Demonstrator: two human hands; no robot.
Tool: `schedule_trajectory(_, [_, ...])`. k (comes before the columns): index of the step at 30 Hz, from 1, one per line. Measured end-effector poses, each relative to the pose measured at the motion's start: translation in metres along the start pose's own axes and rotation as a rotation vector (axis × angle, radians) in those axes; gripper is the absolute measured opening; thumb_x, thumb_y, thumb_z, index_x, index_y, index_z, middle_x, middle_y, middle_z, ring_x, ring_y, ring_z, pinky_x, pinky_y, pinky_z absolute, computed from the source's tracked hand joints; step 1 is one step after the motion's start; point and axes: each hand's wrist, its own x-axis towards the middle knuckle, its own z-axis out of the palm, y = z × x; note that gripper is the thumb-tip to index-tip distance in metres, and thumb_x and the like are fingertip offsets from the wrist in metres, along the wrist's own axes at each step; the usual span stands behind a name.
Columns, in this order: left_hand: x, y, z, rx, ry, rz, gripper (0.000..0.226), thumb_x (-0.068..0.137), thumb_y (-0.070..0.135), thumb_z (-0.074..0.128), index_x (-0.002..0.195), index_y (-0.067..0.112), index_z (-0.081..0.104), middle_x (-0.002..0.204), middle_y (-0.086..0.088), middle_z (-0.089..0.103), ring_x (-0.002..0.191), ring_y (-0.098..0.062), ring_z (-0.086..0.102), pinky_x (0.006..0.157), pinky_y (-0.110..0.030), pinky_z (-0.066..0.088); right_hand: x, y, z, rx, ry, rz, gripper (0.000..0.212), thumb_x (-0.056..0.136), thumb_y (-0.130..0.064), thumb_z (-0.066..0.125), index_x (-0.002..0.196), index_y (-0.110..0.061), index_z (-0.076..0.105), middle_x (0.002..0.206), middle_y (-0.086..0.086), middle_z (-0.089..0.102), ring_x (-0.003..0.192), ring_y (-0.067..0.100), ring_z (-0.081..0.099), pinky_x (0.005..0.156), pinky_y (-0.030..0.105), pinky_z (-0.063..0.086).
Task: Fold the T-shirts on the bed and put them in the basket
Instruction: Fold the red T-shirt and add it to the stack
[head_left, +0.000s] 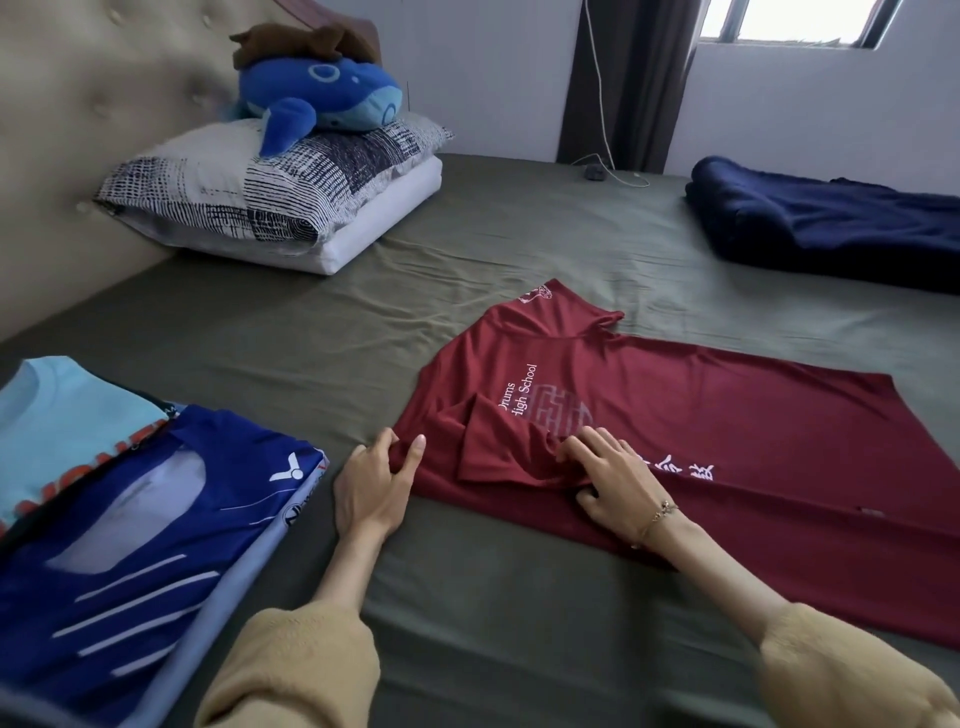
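The bed (519, 249) fills most of the frame, and the red shirt (727, 415) lies flat across center-right, long axis running from its collar end at center out toward the right edge. Lower left there's a stack of other shirts (130, 493), blue one on top (no basket visible anywhere). The right hand (618, 483) has fingers bunched in the folded-in sleeve near the print. The left hand (371, 486) pinches the shirt's left corner, thumb on top. Both hands sit at the collar end, so I'd guess the next fold goes rightward along that long axis.
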Motion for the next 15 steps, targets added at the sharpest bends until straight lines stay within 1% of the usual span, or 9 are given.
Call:
schedule_trajectory(2, [0.0, 0.002, -0.001, 0.006, -0.02, -0.02, 0.046, 0.091, 0.057, 0.043, 0.104, 0.015, 0.057, 0.088, -0.013, 0.059, 0.09, -0.032, 0.059, 0.076, -0.036, 0.042, -0.006, 0.002, 0.002, 0.077, 0.03, 0.025, 0.042, 0.054, -0.007, 0.054, 0.094, -0.018, 0.053, 0.096, 0.001, 0.053, 0.09, 0.016, 0.041, 0.071, 0.039, 0.051])
schedule_trajectory(4, [0.0, 0.003, -0.002, 0.007, -0.031, -0.04, 0.046, 0.09, 0.057, 0.046, 0.106, 0.015, 0.056, 0.094, -0.014, 0.06, 0.093, -0.032, 0.058, 0.078, -0.037, 0.042, -0.012, 0.0, 0.004, 0.094, 0.084, 0.046, 0.047, 0.053, 0.001, 0.058, 0.095, -0.018, 0.052, 0.097, 0.002, 0.053, 0.09, 0.018, 0.042, 0.075, 0.041, 0.052])
schedule_trajectory(6, [0.0, 0.006, -0.004, 0.013, -0.03, -0.051, 0.046, 0.09, 0.055, 0.046, 0.107, 0.014, 0.056, 0.097, -0.014, 0.061, 0.096, -0.032, 0.058, 0.078, -0.037, 0.041, -0.017, -0.002, 0.005, 0.052, 0.122, 0.122, 0.05, 0.053, 0.001, 0.064, 0.097, -0.018, 0.052, 0.098, 0.002, 0.053, 0.092, 0.02, 0.043, 0.076, 0.042, 0.052])
schedule_trajectory(8, [0.0, 0.012, -0.004, 0.049, 0.007, -0.035, 0.043, 0.092, 0.052, 0.046, 0.106, 0.013, 0.056, 0.101, -0.013, 0.062, 0.101, -0.03, 0.056, 0.08, -0.037, 0.042, -0.021, -0.002, 0.007, 0.086, 0.14, 0.266, 0.044, 0.057, -0.007, 0.067, 0.099, -0.014, 0.055, 0.101, 0.003, 0.053, 0.093, 0.021, 0.046, 0.079, 0.037, 0.049])
schedule_trajectory(10, [0.0, 0.022, -0.001, 0.083, 0.066, -0.008, 0.04, 0.093, 0.049, 0.045, 0.105, 0.013, 0.057, 0.108, -0.009, 0.063, 0.108, -0.028, 0.052, 0.088, -0.04, 0.04, -0.024, -0.004, 0.007, 0.268, 0.124, 0.41, 0.038, 0.061, -0.016, 0.065, 0.097, -0.009, 0.055, 0.1, 0.004, 0.049, 0.091, 0.019, 0.045, 0.083, 0.03, 0.042])
schedule_trajectory(11, [0.0, 0.028, 0.002, 0.095, 0.082, 0.0, 0.04, 0.093, 0.049, 0.045, 0.107, 0.014, 0.057, 0.112, -0.007, 0.062, 0.112, -0.027, 0.05, 0.093, -0.042, 0.037, -0.024, -0.005, 0.006, 0.38, 0.122, 0.461, 0.034, 0.062, -0.021, 0.06, 0.093, -0.01, 0.054, 0.098, 0.003, 0.047, 0.089, 0.017, 0.043, 0.081, 0.025, 0.037])
schedule_trajectory(13, [0.005, 0.043, 0.008, 0.104, 0.052, -0.015, 0.044, 0.093, 0.052, 0.043, 0.114, 0.015, 0.056, 0.121, -0.004, 0.059, 0.121, -0.024, 0.045, 0.103, -0.047, 0.027, -0.021, -0.004, 0.003, 0.602, 0.149, 0.552, 0.025, 0.061, -0.029, 0.049, 0.083, -0.016, 0.052, 0.089, 0.0, 0.047, 0.08, 0.014, 0.043, 0.074, 0.019, 0.032])
schedule_trajectory(15, [0.013, 0.058, 0.011, 0.107, -0.014, -0.043, 0.052, 0.093, 0.056, 0.04, 0.123, 0.015, 0.053, 0.13, -0.004, 0.055, 0.129, -0.022, 0.039, 0.109, -0.051, 0.018, -0.015, -0.003, -0.002, 0.812, 0.194, 0.657, 0.013, 0.065, -0.027, 0.047, 0.076, -0.022, 0.051, 0.079, -0.001, 0.048, 0.071, 0.013, 0.043, 0.071, 0.022, 0.034])
